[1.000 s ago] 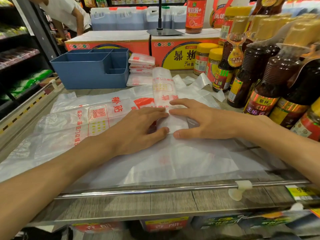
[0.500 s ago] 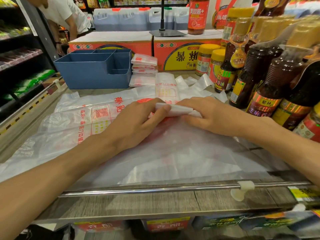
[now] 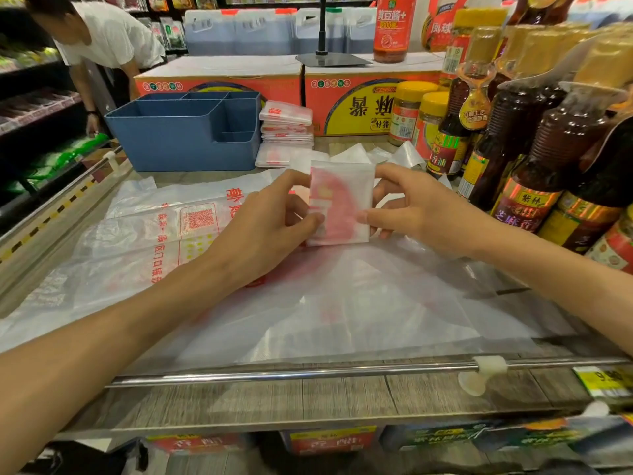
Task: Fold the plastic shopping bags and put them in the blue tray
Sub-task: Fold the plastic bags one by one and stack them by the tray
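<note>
Shop aisle, wood-grain bench [image 3: 342, 402] with a metal rail [image 3: 291, 373] along the near edge. Loose plastic bags [image 3: 308, 313] cover most of it. Blue tray [image 3: 185, 132] at back left, folded stack [image 3: 286, 132] touching its right side. Sauce bottles [image 3: 534, 159] crowd the right. Left hand [image 3: 263, 228] and right hand [image 3: 421, 210] pinch a folded bag [image 3: 340, 204] upright by its side edges, fingers curled. Price tag [image 3: 608, 382] reads 9.

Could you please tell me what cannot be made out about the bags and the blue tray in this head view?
- Blue tray: its floor is hidden by its own front wall, so any bags inside cannot be seen.
- Folded bag: its side edges are covered by the left hand and right hand.
- Stack of folded bags: layers too thin to count.
</note>
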